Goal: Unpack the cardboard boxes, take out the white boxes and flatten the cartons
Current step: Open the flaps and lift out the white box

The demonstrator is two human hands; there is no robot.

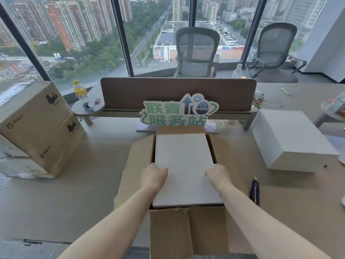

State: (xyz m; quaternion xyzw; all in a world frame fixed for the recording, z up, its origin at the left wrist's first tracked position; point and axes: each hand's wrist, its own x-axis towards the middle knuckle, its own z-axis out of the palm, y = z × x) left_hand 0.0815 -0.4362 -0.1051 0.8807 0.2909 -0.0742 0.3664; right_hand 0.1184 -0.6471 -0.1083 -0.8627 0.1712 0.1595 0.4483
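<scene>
Landmark: the open carton (188, 230) is taken as the reference; its 4 flaps are folded outward on the desk (74, 199)
Surface: a grey-brown desk is seen under the carton; a brown divider panel (177, 92) is set behind it, with a green-lettered sign (177, 114) between panel and carton
Room: floor-to-ceiling windows (74, 34) over a city are seen beyond the panel; 2 mesh chairs (197, 51) are placed behind it
White box in carton: a white box (184, 165) is seated inside the carton, its top level with the opening
Left hand: the left hand (154, 176) is curled over the left edge of that box; the fingertips are hidden in the gap
Right hand: the right hand (217, 174) is curled over the right edge likewise
Other boxes: 2 stacked sealed cartons (37, 128) are seen left of the carton; a second white box (291, 141) lies to its right
Hard to make out: a dark slim object (254, 191) just right of the carton cannot be identified; the carton's near wall is cut off by the frame
</scene>
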